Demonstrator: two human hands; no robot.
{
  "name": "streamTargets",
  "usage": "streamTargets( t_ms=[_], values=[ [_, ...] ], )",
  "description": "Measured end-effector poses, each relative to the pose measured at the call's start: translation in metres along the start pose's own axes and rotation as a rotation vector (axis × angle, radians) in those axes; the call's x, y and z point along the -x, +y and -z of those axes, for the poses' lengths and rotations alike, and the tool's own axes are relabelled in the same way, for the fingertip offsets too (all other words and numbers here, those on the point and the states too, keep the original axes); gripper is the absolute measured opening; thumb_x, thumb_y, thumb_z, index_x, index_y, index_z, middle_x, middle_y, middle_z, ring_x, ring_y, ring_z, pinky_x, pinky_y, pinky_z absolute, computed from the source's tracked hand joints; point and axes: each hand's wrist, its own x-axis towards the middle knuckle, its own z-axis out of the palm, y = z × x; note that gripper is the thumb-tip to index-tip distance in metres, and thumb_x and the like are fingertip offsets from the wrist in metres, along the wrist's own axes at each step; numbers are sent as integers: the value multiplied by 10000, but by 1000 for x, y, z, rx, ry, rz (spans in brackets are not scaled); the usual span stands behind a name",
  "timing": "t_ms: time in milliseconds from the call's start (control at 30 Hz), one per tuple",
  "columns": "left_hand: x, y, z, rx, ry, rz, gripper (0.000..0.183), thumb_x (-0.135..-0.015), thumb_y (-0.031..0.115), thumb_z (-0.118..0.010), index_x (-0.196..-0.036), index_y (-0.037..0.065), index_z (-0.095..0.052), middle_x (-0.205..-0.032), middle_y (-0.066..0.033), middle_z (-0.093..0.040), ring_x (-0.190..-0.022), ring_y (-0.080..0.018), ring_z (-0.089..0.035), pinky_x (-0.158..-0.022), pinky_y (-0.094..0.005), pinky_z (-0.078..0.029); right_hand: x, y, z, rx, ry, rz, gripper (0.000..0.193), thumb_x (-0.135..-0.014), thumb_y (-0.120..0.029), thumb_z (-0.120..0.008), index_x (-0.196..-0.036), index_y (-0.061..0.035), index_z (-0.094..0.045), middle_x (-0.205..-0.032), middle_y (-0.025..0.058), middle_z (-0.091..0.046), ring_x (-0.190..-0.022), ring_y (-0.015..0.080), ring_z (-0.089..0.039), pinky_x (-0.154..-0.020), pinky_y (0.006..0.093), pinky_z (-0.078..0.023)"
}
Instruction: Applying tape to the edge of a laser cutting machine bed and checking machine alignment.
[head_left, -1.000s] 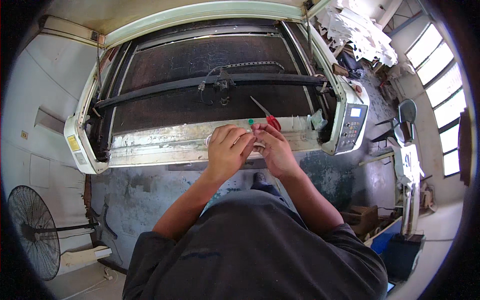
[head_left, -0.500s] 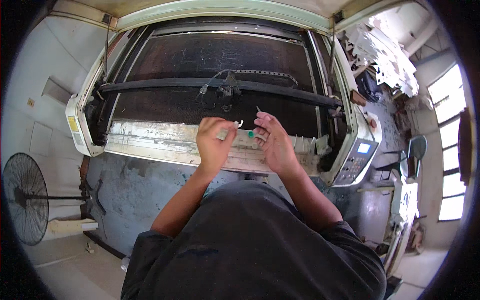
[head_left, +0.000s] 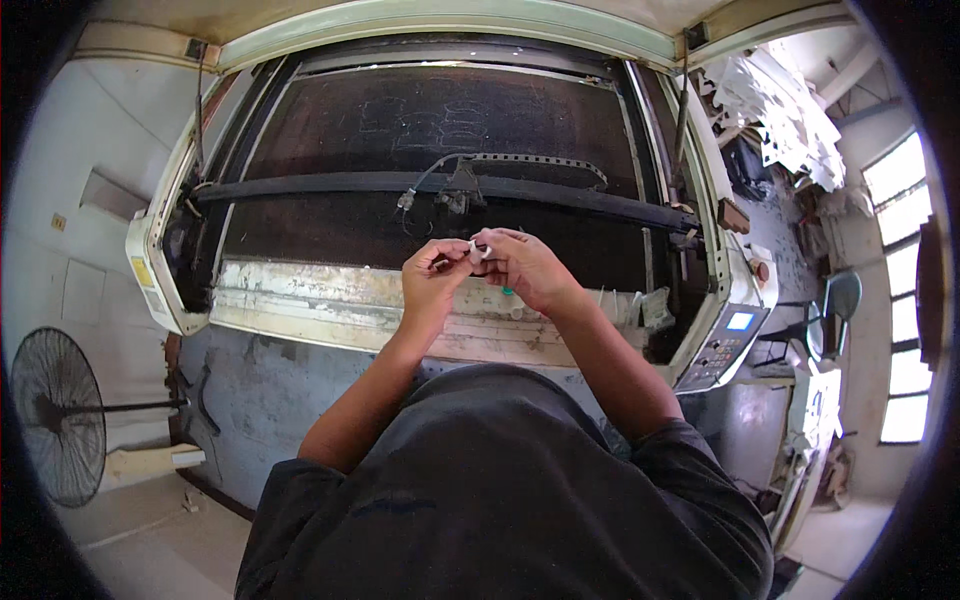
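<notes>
Both my hands meet over the pale front ledge (head_left: 300,300) of a large flatbed cutting machine. A small white piece (head_left: 477,251), too small to name, is pinched between the fingertips of my left hand (head_left: 428,285). From the other side, the closed fingers of my right hand (head_left: 530,272) come up against that piece. Whether a thin stick is still in the right hand is hidden by its fingers. Just beneath that hand shows a small green thing (head_left: 508,291), and I cannot tell if it is held or resting. A small whitish round object (head_left: 516,313) is close by.
Across the dark bed (head_left: 330,120) runs a black gantry beam (head_left: 320,187) with a carriage head (head_left: 458,200) and cable chain (head_left: 540,163). A control panel (head_left: 722,345) is at the right. A raised lid (head_left: 450,22) spans the far side. A fan (head_left: 58,415) stands left.
My right hand has moved left and inward to meet my left hand at the white piece. The thin stick that stuck out of its fingers is out of sight now. The view has shifted slightly.
</notes>
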Motion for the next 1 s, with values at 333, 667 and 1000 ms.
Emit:
streamTargets(
  t_ms=[333, 667, 1000],
  values=[
    [-31, -12, 56, -400, -259, -54, 276, -887, 2, -804, -1162, 19, -787, -1104, -59, -737, -923, -129, -722, -814, -266, -580, -36, 50, 7, -105, 183, 11, 145, -988, -138, -715, -1072, -26, -752, -930, 47, -727, -791, 127, -664, -723, 276, -519],
    [-55, -42, 76, -829, -398, -414, 413, -782, 15, -842, -1189, 51, -782, -1115, -117, -728, -1016, -292, -741, -878, -355, -593, -70, 71, 38, 159, 333, 13, 121, -976, -159, -733, -987, -38, -744, -825, 0, -641, -751, 114, -576, -706, 283, -464],
    [-72, -98, 73, -289, -93, 433, 252, -931, 150, -810, -1122, -13, -790, -957, -66, -793, -795, -130, -699, -715, -294, -555, -109, 64, 55, 666, 486, -17, 324, -930, -238, -747, -1070, 53, -772, -890, 82, -746, -792, 173, -641, -751, 356, -499]
  ],
)
